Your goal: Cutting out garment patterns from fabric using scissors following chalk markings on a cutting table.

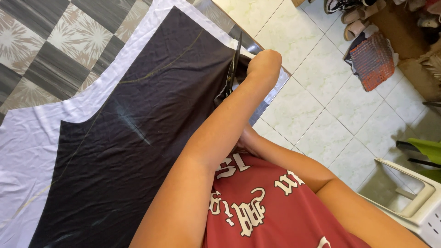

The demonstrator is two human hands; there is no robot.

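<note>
A black fabric [138, 138] with faint chalk lines lies flat on a larger white fabric [27, 138] on the table. My left hand [264, 64] reaches out to the far edge of the black fabric, closed around the handles of dark scissors [234, 69]. Their blades lie along that cloth edge. My right arm bends across my red shirt. My right hand [246, 141] sits at the table's near edge, mostly hidden behind my left forearm, so its grip cannot be made out.
A checkered patterned cover [69, 41] shows on the table beyond the cloth, and the table edge [271, 96] runs diagonally. On the pale tiled floor stand a white plastic chair [413, 202], a red mesh basket [374, 59] and shoes [353, 18].
</note>
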